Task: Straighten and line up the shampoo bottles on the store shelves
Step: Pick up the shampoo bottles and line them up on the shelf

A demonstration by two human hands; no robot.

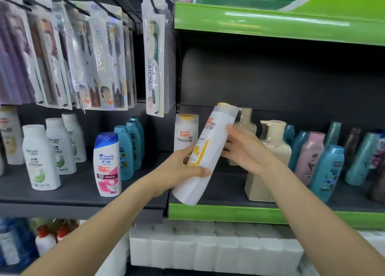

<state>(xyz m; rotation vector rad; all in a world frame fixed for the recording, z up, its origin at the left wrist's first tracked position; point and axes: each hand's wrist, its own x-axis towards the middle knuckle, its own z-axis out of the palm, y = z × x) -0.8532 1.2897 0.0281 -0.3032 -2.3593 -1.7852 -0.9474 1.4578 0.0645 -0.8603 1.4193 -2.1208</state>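
Left hand [183, 167]: fingers curled round tilted Pantene bottle [206, 155], low on body.
Bottle axis: diagonal, yellow cap up-right, base down-left, off shelf [229, 212].
Right hand [245, 148]: fingers straight, touching bottle's right side.
Beyond left hand: upright Pantene bottle [186, 133].

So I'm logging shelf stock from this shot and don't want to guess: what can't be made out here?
Head view only:
- Tilted white Pantene bottle: label partly covered by the left hand.
- Right hand: whether it touches that bottle is unclear.
- Beige pump bottles: lower fronts hidden by the right forearm.
- Dark bottles at the right edge: cut off, blurred.
- Hanging toothbrush packs: blurred by glare.
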